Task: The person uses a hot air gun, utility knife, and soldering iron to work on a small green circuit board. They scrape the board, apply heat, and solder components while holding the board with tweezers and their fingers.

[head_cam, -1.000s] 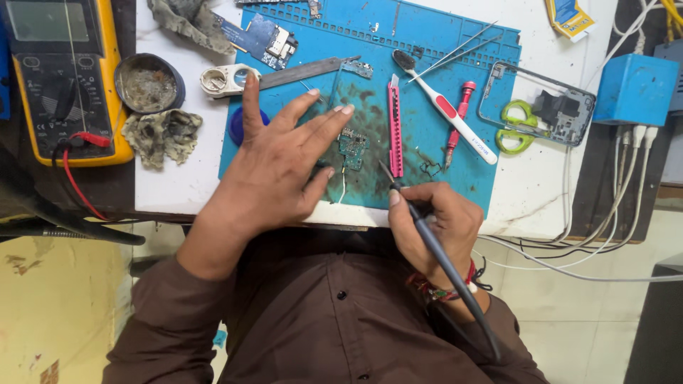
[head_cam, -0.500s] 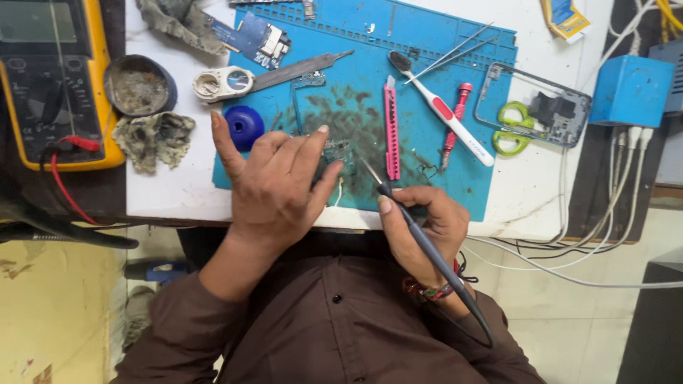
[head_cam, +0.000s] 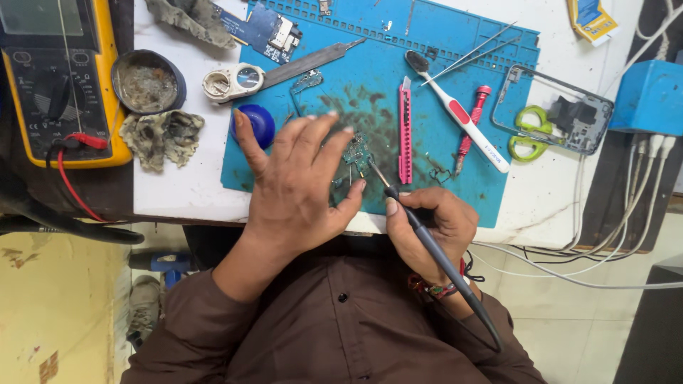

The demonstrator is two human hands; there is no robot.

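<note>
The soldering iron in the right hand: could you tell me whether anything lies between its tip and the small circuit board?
Nothing visible does. The soldering iron tip reaches the small circuit board, which the left hand steadies from the other side.

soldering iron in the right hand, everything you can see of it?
The soldering iron is a slim, dark, pen-shaped tool with a thin bare metal tip and a black cord leaving its rear end. The right hand holds it like a pen, fingers wrapped near the front of the handle. It lies slanted, tip pointing up-left and reaching the small green circuit board on the blue work mat; the rear runs down-right over the wrist. The left hand steadies the board beside the tip.
</note>
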